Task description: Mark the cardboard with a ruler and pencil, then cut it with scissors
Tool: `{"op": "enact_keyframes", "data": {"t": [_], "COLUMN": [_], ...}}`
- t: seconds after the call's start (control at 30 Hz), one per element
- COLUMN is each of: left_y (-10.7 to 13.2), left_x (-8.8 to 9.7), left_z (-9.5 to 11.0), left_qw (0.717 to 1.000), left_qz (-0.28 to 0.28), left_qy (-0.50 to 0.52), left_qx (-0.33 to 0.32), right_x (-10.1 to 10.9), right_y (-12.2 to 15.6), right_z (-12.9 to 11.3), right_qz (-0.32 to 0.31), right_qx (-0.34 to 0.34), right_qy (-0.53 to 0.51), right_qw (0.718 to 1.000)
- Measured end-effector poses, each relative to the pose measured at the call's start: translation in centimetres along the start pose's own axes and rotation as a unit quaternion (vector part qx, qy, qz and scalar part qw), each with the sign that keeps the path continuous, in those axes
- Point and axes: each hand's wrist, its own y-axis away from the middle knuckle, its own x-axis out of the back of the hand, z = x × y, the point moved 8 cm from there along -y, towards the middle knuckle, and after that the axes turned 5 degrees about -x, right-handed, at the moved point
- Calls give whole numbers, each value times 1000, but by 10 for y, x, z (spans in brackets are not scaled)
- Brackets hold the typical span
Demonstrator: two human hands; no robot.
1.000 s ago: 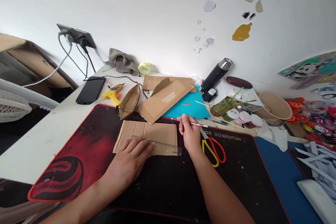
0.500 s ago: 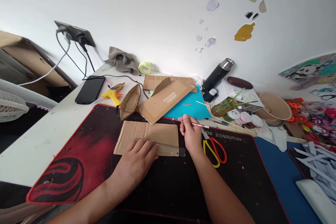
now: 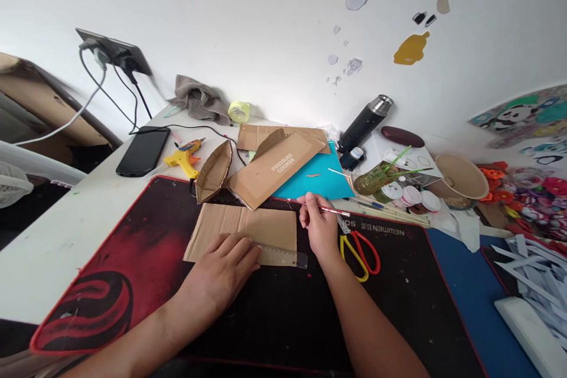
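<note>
Ruler (image 3: 283,255) shifted slightly toward near edge of cardboard sheet (image 3: 270,221), left end now hidden under left hand (image 3: 221,266); so its straight side crosses sheet lower. Left grip spread flat over ruler; right hand (image 3: 321,231) pinches thin stick (image 3: 337,211), apart from sheet.

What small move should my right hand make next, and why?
Perhaps bring the thin reddish stick in your right hand to the clear plastic ruler; your left hand rests on it, over the brown rectangular cardboard, and the stick is apart from both.
</note>
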Motion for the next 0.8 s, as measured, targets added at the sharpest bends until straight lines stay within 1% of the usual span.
{"op": "enact_keyframes", "data": {"t": [0.13,0.3,0.43,0.57,0.8], "left_y": [2,1,1,2,4], "left_x": [1,1,1,1,-2], "left_z": [-3,-3,-3,-2,-3], "left_qw": [1000,1000,1000,1000,1000], "left_qz": [-8,-17,-8,-3,-25], "left_qy": [4,13,15,13,14], "left_qx": [4,3,5,4,2], "right_x": [0,6,12,10,1], "right_y": [2,5,5,3,2], "right_z": [-2,-9,-10,-7,-1], "right_qz": [4,31,49,39,-12], "right_qx": [16,58,72,59,19], "right_qy": [4,61,96,110,104], "right_qw": [1000,996,992,991,994]}}
